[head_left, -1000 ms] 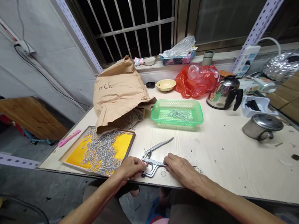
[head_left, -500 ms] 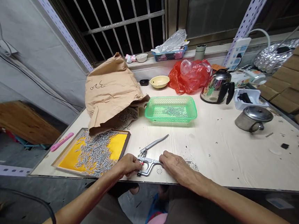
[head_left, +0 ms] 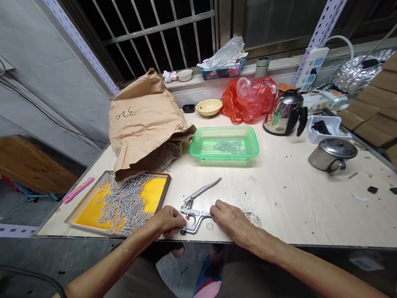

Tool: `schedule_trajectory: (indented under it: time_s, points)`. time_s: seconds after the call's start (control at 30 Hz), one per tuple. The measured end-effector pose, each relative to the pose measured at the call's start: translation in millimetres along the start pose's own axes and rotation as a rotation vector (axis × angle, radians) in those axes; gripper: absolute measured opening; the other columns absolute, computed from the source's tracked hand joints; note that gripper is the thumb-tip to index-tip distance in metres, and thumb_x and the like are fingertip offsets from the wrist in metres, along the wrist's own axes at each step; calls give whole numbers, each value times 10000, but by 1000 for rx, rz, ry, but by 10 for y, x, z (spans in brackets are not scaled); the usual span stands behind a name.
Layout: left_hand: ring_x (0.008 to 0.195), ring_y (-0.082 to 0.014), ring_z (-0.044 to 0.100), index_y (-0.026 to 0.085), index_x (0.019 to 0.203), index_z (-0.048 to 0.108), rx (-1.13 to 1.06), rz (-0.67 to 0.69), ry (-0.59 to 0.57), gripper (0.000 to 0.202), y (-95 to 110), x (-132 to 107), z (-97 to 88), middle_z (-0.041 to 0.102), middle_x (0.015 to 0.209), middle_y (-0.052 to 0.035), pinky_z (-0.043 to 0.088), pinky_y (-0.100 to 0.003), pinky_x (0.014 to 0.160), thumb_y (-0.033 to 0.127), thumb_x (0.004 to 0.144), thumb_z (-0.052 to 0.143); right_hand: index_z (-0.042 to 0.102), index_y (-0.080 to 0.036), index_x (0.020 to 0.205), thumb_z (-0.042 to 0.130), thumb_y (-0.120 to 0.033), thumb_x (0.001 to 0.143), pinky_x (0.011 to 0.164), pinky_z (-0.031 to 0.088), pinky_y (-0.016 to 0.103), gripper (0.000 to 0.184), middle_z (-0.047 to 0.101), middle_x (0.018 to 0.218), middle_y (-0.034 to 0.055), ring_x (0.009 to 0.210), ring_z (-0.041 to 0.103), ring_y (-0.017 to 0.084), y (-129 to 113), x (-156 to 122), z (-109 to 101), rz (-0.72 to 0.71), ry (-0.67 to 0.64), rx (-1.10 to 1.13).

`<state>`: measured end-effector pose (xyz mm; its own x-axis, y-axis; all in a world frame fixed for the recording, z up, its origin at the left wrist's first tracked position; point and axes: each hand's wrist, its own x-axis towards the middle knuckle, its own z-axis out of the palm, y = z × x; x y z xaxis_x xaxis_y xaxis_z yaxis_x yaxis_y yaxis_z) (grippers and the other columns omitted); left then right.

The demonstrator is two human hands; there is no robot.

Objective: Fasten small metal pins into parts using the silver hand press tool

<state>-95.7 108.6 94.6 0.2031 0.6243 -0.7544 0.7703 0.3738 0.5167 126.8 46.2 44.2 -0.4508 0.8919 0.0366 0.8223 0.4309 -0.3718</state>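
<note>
A pair of grey metal snap pliers (head_left: 195, 217) lies at the table's front edge, its upper lever slanting away with a coil spring beneath and a red piece at the jaw. My right hand (head_left: 230, 219) is closed around the end of its lower handle. Just left of the jaw is my left hand (head_left: 169, 220), its fingers pinched together; whatever they hold is hidden. Beside that hand, a yellow-bottomed tray (head_left: 154, 194) carries a heap of small silvery spring-like pieces (head_left: 124, 207). Similar slim metal pieces (head_left: 230, 146) lie in a green perforated basket (head_left: 223, 158) behind the pliers.
A brown paper bag (head_left: 146, 112) leans open over the tray's back edge, with metal pieces inside. A pink-handled tool (head_left: 78, 190) lies left of the tray. Farther back are a yellow bowl (head_left: 209, 107), red plastic bag (head_left: 247, 100), kettle (head_left: 285, 115) and lidded metal pot (head_left: 332, 155).
My left hand has drawn slightly left from the pliers' jaw, so more of the red piece shows. My right hand keeps its grip on the handle. The view has shifted slightly.
</note>
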Motion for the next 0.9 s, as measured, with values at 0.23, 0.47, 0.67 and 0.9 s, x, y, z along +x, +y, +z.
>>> schedule_trajectory:
  time_s: [0.23,0.47,0.67,0.9]
  points:
    - [326,-54,308,165,514,515,6,-41,-50,376,22,-5,-12,419,347,70,202,-212,369,503,514,680,553,-180,952,482,-198,884,693,394,288,100,550,977,73,854,520,183,-55,9,-225,10,-39,36]
    - [295,-44,274,176,486,474,31,19,-45,359,-49,-22,23,419,338,67,177,-214,354,490,561,630,310,-134,1405,708,-619,600,1038,170,560,1021,226,1469,209,1352,91,397,228,314,-444,-42,-152,-19]
    - [305,-46,277,173,505,495,25,17,-34,381,-61,-36,45,425,357,66,182,-217,355,524,539,639,383,-78,1338,707,-618,565,988,285,503,997,474,1239,194,1146,398,345,243,485,-451,-102,-174,-91]
    - [369,-71,342,162,536,524,196,39,56,415,-81,-124,43,447,426,44,253,-227,414,545,688,575,567,-113,1013,701,-387,697,788,391,349,439,533,1020,129,934,462,252,58,322,-530,-64,-145,-106]
